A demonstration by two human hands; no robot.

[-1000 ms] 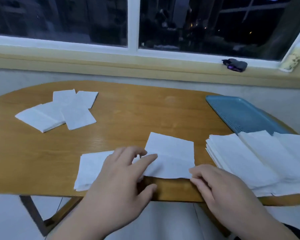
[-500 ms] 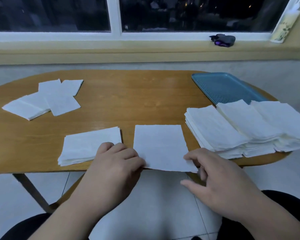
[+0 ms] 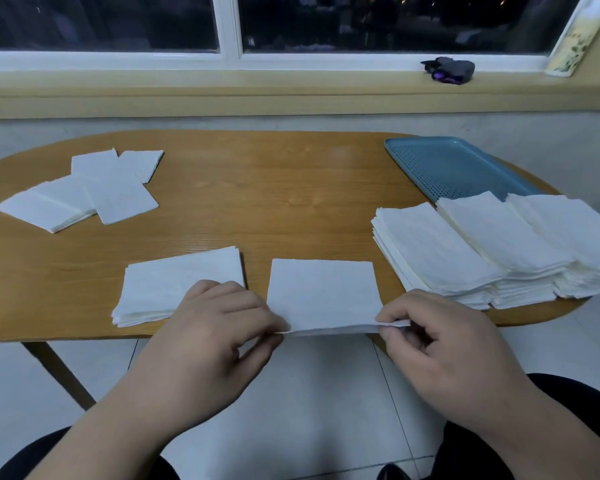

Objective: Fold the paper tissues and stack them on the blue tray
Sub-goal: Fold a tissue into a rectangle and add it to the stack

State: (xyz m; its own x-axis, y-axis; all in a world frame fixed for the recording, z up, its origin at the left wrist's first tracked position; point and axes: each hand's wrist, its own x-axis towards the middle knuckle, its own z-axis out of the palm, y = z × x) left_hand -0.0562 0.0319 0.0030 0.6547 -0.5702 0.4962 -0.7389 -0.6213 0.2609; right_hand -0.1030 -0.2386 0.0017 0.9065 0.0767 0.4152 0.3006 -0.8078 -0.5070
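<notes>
A single white tissue (image 3: 323,291) lies at the table's near edge. My left hand (image 3: 219,334) pinches its near left corner and my right hand (image 3: 440,344) pinches its near right corner, lifting that edge slightly. Left of it sits a small pile of folded tissues (image 3: 174,285), partly hidden by my left hand. A thick stack of unfolded tissues (image 3: 482,247) lies at the right, overlapping the near end of the blue perforated tray (image 3: 444,164), which holds no tissues on its visible part.
More tissues (image 3: 84,192) lie scattered at the far left of the oval wooden table (image 3: 264,188). A small dark object (image 3: 449,69) rests on the window sill behind. My knees show below the table edge, over a white tiled floor.
Both hands have closed on the tissue's near corners and raised its near edge; a second ago my left hand lay flat on the tissue. The camera view tilted downward.
</notes>
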